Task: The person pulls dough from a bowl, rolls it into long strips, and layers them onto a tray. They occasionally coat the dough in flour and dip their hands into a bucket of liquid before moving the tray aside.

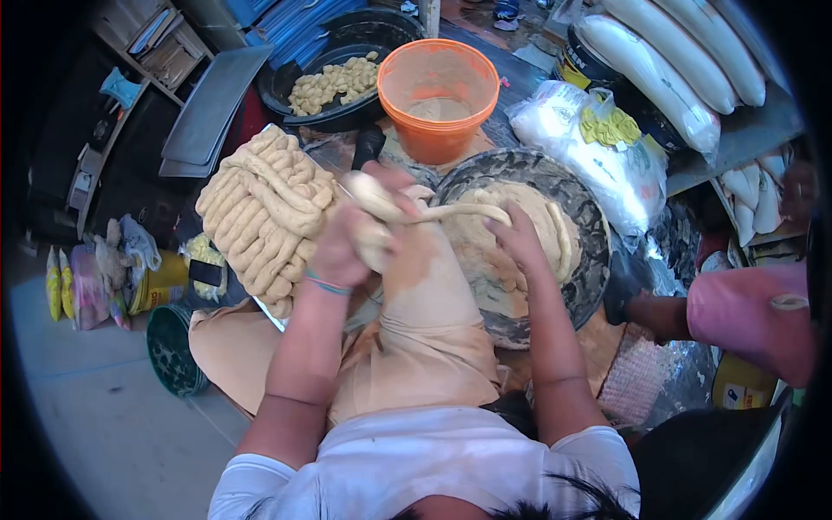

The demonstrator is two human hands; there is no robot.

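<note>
A long dough rope stretches between my two hands, with thick dough folds at its left end. My left hand, blurred by motion, is closed on these folds beside my raised leg. The fingers and thumb of my right hand pinch the rope's right end above a black basin. Inside that basin lie a floury dough mass and a loose strip. Left of my left hand, many rolled dough pieces are piled in rows on a tray, most of which is hidden.
An orange bucket stands ahead, beside a black tub holding small dough pieces. Plastic bags and white sacks are at right. Another person's pink-clothed leg reaches in there. A green bucket stands at left.
</note>
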